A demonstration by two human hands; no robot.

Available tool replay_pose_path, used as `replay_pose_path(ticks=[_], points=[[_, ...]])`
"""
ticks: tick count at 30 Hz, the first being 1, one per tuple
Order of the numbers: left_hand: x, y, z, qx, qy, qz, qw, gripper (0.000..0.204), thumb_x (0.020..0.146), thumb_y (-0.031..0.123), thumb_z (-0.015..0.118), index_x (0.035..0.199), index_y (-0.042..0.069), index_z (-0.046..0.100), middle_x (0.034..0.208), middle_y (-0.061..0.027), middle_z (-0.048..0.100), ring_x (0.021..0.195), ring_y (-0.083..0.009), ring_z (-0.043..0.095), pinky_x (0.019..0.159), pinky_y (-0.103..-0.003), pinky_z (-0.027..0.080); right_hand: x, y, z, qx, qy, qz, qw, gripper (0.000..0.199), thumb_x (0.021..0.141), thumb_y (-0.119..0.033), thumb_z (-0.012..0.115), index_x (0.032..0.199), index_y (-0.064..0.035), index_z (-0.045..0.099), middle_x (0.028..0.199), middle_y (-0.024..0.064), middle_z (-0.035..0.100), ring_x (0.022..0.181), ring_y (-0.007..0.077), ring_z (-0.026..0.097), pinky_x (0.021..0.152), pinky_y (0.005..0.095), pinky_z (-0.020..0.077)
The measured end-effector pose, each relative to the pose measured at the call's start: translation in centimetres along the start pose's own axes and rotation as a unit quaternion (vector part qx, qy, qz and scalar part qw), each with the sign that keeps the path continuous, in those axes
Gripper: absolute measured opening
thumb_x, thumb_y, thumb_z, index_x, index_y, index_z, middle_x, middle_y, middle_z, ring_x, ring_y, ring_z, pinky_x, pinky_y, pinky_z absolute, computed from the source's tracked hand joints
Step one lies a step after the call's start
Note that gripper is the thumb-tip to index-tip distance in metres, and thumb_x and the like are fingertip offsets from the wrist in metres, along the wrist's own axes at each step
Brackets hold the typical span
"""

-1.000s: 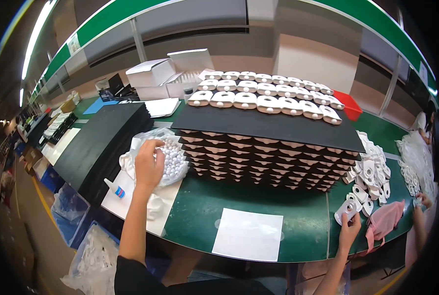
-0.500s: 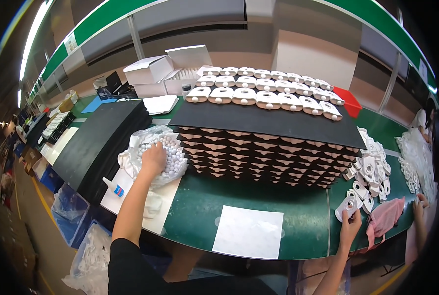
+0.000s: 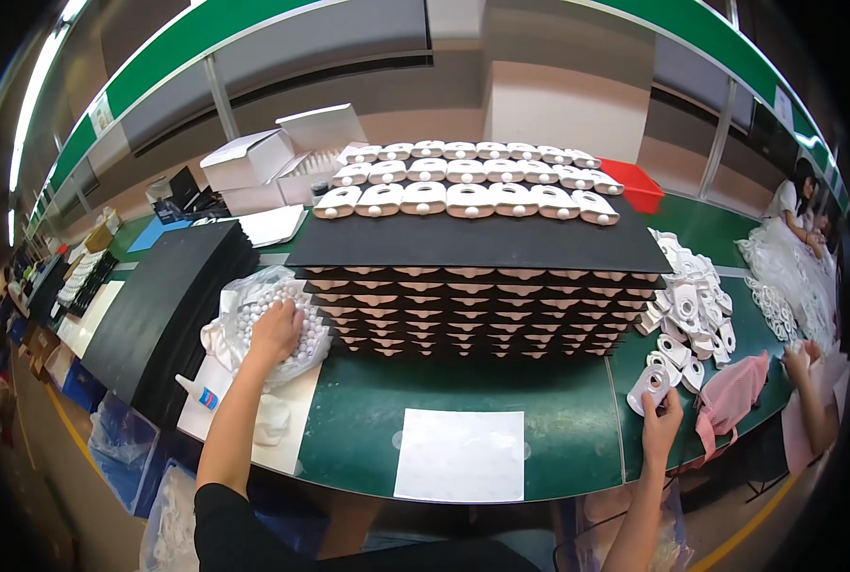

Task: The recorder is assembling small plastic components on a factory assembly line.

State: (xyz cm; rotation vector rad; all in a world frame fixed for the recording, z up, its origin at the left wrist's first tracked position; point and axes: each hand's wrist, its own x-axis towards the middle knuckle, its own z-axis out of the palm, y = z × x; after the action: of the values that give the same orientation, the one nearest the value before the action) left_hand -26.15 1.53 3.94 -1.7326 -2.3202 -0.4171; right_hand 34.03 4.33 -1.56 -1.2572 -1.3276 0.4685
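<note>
Reaching into a clear plastic bag of small white balls (image 3: 271,319) at left of centre, the left hand (image 3: 274,332) lies palm down on the balls with its fingers curled among them; whether any are pinched between the fingers cannot be told. The bag sits on the green counter (image 3: 368,429), just beside a tall stack of black trays (image 3: 482,305) that fills the middle of the frame, with white moulded pieces (image 3: 463,186) in rows on top. At lower right, the right hand (image 3: 660,424) has fingers and thumb closed on one white ring-shaped piece (image 3: 651,386) at the near edge of a loose heap of the same pieces (image 3: 692,305). A blank white sheet (image 3: 461,456) lies on the counter between the two hands, which are well apart.
</note>
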Motion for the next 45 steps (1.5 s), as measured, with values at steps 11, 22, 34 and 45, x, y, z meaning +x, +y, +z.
replay_pose_path(ticks=[11, 22, 34, 45], points=[[3.5, -5.9, -0.4, -0.096, 0.236, -0.094, 0.962, 0.038, 0.087, 0.038, 0.044, 0.082, 0.002, 0.056, 0.064, -0.0162, 0.058, 0.056, -0.0314, 0.056, 0.053, -0.043, 0.043, 0.1, -0.7, 0.2, 0.017, 0.008, 0.033, 0.999, 0.014, 0.074, -0.003, 0.064, 0.084, 0.0009, 0.055, 0.071, -0.0025, 0.053, 0.06, 0.0032, 0.044, 0.054, 0.0174, 0.0332], [2.3, -3.4, -3.4, -0.865, 0.059, -0.454, 0.203, 0.023, 0.089, 0.021, 0.036, 0.084, 0.003, 0.048, 0.067, -0.0067, 0.053, 0.049, -0.0121, 0.047, 0.038, -0.019, 0.034, 0.0, -0.5, -0.2, 0.001, 0.01, 0.045, 0.999, 0.012, 0.076, -0.001, 0.063, 0.084, 0.0018, 0.055, 0.069, -0.0043, 0.051, 0.059, 0.0023, 0.042, 0.052, 0.016, 0.0313], [-7.8, 16.6, -4.0, -0.833, -0.365, -0.148, 0.389, 0.02, 0.092, 0.026, 0.044, 0.101, 0.01, 0.05, 0.068, 0.0024, 0.042, 0.049, -0.0034, 0.033, 0.036, -0.014, 0.022, -3.8, -7.2, 5.5, 0.112, -0.112, 0.059, 0.986, 0.009, 0.087, -0.005, 0.049, 0.094, -0.0016, 0.052, 0.08, 0.0021, 0.056, 0.068, 0.0075, 0.049, 0.063, 0.0211, 0.0408], [-5.6, 23.2, 0.7, -0.83, -0.426, -0.095, 0.347, 0.025, 0.089, 0.025, 0.051, 0.105, 0.005, 0.051, 0.072, 0.0003, 0.042, 0.054, -0.0041, 0.035, 0.038, -0.013, 0.023, -9.7, -10.0, 13.1, 0.187, -0.35, 0.125, 0.909, 0.013, 0.086, -0.003, 0.049, 0.098, 0.0012, 0.046, 0.086, 0.0072, 0.06, 0.079, 0.0102, 0.056, 0.07, 0.0231, 0.0443]])
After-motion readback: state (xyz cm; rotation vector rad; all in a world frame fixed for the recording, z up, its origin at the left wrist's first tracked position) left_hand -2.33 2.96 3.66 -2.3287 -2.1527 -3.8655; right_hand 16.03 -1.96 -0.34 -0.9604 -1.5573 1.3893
